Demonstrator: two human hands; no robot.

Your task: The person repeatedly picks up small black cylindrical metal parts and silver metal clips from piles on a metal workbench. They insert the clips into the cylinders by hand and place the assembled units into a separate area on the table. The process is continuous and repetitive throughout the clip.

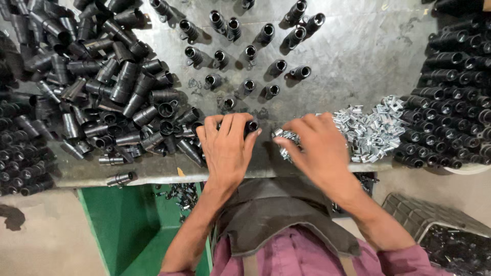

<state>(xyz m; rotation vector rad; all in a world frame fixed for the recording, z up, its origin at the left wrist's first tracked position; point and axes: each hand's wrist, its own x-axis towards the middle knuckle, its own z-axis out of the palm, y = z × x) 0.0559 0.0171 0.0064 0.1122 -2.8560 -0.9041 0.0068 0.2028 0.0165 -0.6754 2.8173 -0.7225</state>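
Note:
My left hand (226,144) is closed around a black plastic tube piece (250,125) at the near middle of the grey metal table (358,56); only the tube's open end shows past my fingers. My right hand (312,145) rests fingers-down on the near edge of a heap of small silver metal clips (371,130), pinching some of the clips (286,137) at its fingertips. A big loose pile of black tube pieces (112,97) lies just left of my left hand. Several black tubes stand upright (245,56) in rough rows beyond both hands.
Black tubes lie stacked on a white tray (450,92) at the right, and more (20,153) at the far left. One tube (121,178) lies at the table's front edge. A green frame (117,230) sits below, with a dark crate (434,225) lower right.

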